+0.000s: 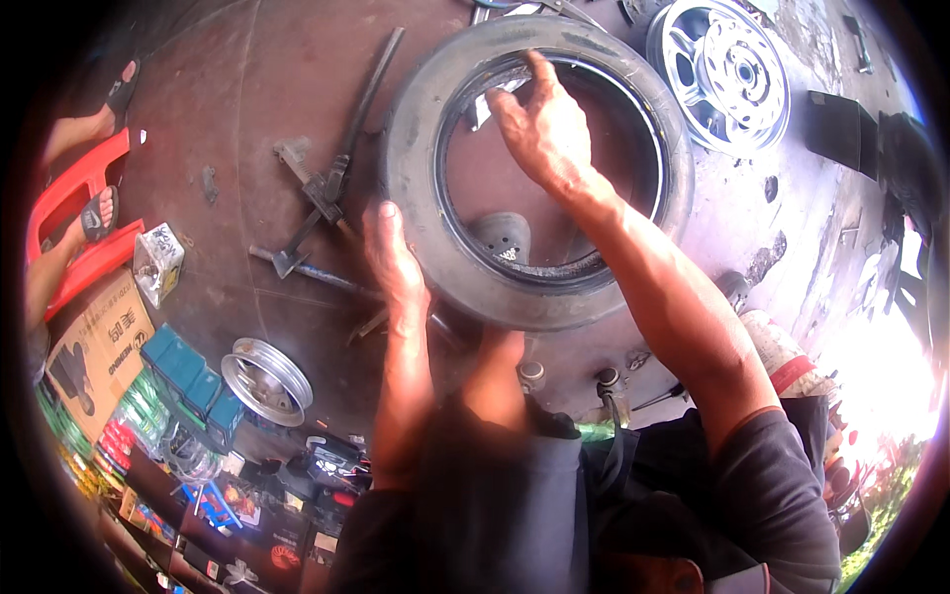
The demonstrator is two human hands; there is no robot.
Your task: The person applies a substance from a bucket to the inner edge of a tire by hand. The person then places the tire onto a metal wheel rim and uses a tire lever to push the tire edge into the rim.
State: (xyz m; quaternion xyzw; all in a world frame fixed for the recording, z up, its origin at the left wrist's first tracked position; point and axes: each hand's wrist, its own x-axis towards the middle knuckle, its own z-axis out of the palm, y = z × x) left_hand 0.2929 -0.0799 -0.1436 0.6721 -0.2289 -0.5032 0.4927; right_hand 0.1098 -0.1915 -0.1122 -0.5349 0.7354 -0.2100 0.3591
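My left hand (pixel 394 257) grips the black tyre (pixel 416 139) at its left side, thumb upward along the sidewall. My right hand (pixel 544 129) is over the tyre's opening, index finger reaching up to the upper inner bead and thumb apart from it; the other fingers are partly hidden. A small pale scrap (pixel 478 111) shows inside the opening at upper left. My foot in a grey perforated clog (pixel 502 235) shows through the lower part of the opening, with my bare leg below the tyre.
Metal tool bars (pixel 322 193) lie left of the tyre; a silver wheel (pixel 718 71) lies upper right, another rim (pixel 265 381) lower left. Another person's sandalled feet (pixel 97 213) rest by a red plastic stool (pixel 89 168), near cardboard (pixel 99 366), teal boxes (pixel 188 376) and a black object (pixel 841 134) at right.
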